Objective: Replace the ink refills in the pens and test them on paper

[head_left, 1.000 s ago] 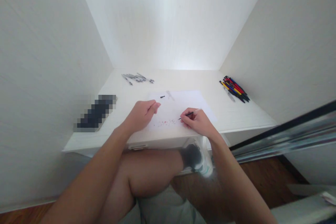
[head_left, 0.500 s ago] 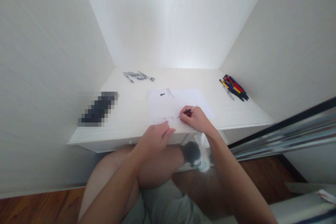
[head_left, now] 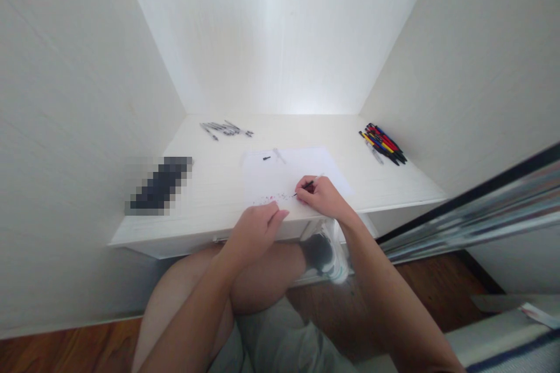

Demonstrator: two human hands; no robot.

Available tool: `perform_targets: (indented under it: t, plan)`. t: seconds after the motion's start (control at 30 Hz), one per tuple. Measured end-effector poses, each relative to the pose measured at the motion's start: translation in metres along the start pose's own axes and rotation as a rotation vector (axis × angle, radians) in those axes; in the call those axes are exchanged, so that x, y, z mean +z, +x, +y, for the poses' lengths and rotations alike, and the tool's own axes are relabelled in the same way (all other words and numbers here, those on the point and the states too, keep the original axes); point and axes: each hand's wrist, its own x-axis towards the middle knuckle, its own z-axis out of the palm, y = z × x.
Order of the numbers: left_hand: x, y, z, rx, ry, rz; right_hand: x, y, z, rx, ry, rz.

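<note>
A pen (head_left: 308,184) with a dark grip and a pale barrel is pinched in my right hand (head_left: 318,193). Its tip touches, or nearly touches, the white paper (head_left: 306,162) on the desk. Small dark and reddish marks (head_left: 280,196) run along the paper's lower part, left of the tip. My left hand (head_left: 261,222) lies at the desk's front edge, fingertips on the paper just below the marks, thumb apart; it holds nothing that I can see. Higher on the paper are a small black cap (head_left: 266,158) and a clear, slim piece (head_left: 279,155).
Several clear pens (head_left: 225,129) lie at the back left of the white desk (head_left: 210,186). A bundle of red, blue, yellow and black pens (head_left: 385,143) is at the right. A dark, pixelated object (head_left: 160,186) rests at the left. Walls enclose the desk's back and sides.
The whole view has shifted slightly, so the desk things appear a little further left. Both hands keep nearly the same pose over the paper, and the pen stays in my right hand.
</note>
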Motion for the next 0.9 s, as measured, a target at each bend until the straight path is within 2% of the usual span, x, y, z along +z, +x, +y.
perform_targets:
  t: [0.57,0.7,0.9]
  plan:
    - [-0.008,0.002,0.004,-0.065,-0.190,0.042,-0.002,0.001,-0.002,-0.025,-0.035,0.002]
    - [-0.006,0.003,0.005,-0.078,-0.190,0.081,-0.003,0.001,-0.004,-0.018,-0.037,0.003]
    - [-0.012,0.000,0.005,-0.132,-0.393,0.201,0.000,0.003,-0.003,-0.023,-0.016,0.019]
